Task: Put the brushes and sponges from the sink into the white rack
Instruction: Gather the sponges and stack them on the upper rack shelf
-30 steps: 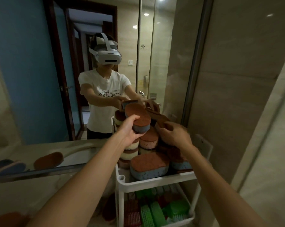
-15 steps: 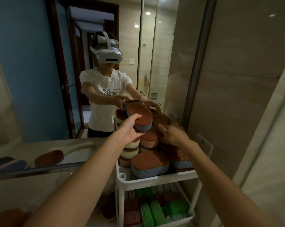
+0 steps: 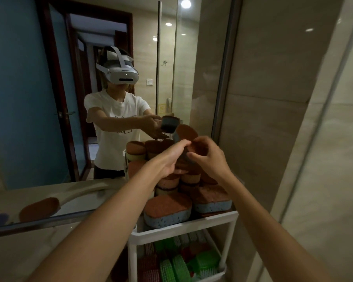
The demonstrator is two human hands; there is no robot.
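**Both hands now on one sponge above the pile**

Since a second ago the left hand point(image 3: 171, 157) has lifted off the stack and swung right to meet the right hand point(image 3: 207, 157). Both now pinch the same brown-topped sponge point(image 3: 186, 132), held up on edge over the heap, its blue-grey side just showing at the left. So that's one hand on each side, fingers closed on it, not yet set down.

Top shelf of the white rack point(image 3: 183, 230) is already crammed with a sponge pile point(image 3: 168, 208) stacked several high. Lower shelf holds the green and red brushes point(image 3: 177, 265). My guess is they're hunting for a spot on top that won't slide, and that tower looks wobbly, so a careless drop could knock a few off.

Still more to do: at least one brown sponge point(image 3: 39, 208) sits on the table by the mirror point(image 3: 29, 78) at left.
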